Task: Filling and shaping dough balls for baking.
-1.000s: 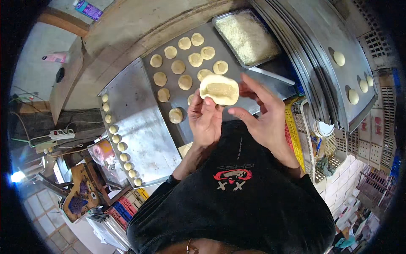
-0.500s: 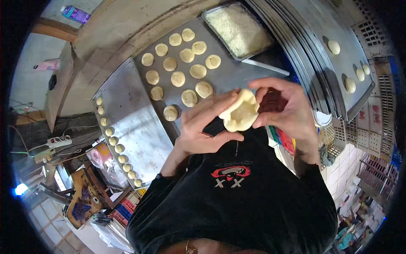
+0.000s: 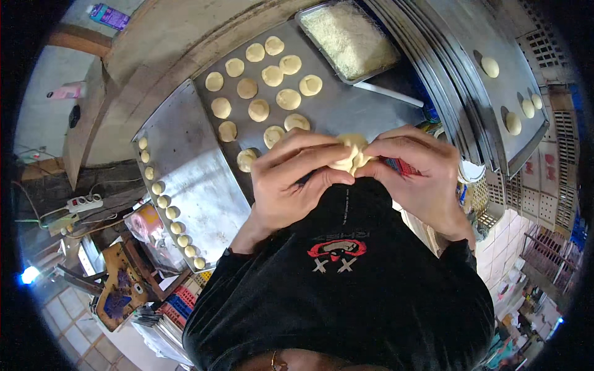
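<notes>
Between my two hands, just above my chest, is a piece of pale dough, its edges gathered into folds. My left hand grips its left side between fingers and thumb. From the right, my right hand pinches the folded edge with thumb and fingers. What lies inside the dough is hidden. Beyond my hands, several flattened dough rounds lie spaced out on a metal tray. The nearest of these sit close to my left knuckles.
At the back stands a rectangular tray of pale shreds; a white handle sticks out beside it. Small dough balls line the left tray. Stacked metal trays rise on the right, with several dough balls on top.
The dough was an open cup with its hollow showing; now its rim is pinched together. My right hand has come in to the left and closed on the edge.
</notes>
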Tool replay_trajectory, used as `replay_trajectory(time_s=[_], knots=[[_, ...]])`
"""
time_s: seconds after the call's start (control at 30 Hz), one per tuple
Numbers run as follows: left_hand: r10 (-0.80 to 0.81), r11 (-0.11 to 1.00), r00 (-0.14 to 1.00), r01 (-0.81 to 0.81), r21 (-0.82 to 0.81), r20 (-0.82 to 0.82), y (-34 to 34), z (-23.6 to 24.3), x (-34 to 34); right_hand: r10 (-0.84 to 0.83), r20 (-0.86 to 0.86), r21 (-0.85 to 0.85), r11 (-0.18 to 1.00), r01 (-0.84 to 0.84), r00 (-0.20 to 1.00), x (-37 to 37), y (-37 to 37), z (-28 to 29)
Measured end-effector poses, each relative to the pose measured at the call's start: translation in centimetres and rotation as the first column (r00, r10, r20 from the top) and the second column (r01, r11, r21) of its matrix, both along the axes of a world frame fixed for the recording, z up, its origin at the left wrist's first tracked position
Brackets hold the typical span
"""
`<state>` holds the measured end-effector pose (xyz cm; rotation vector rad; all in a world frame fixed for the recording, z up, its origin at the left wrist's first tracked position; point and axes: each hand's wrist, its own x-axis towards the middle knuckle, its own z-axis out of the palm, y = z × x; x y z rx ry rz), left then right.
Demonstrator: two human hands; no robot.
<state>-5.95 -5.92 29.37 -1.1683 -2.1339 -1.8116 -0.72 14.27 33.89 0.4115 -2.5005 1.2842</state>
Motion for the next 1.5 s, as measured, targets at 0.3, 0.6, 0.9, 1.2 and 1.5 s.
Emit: replay_trajectory(time_s=[0.3,0.6,0.9,1.2,1.5], knots=[[0.122,0.993,0.988,-0.121,-0.008,0.093,0.7,-0.4,0.4,0.009,0.133,0.025,1.000,-0.012,0.991,-0.4,0.2,-0.4],[0.133,0.991,0.990,-0.133,-0.004,0.052,2.6,-0.6,2.2,-0.003,0.043,-0.033,0.999,0.005,0.999,-0.3,-0.3,-1.4],[0.311,0.937,0.950,-0.304,0.171,-0.019,3.6,-0.5,2.3,-0.013,-0.197,-0.031,0.999,0.007,0.980,-0.4,-1.4,-1.7],[-0.055,0.749,0.748,-0.407,0.522,0.661,5.6,-5.0,3.8,0.034,-0.032,-0.153,0.987,-0.039,0.999,-0.8,-2.1,-2.3],[-0.069,0.959,0.475,-0.210,0.190,0.877,4.5,-4.9,1.9,0.195,0.007,0.019,0.981,-0.196,0.981,0.3,-0.1,-3.4]])
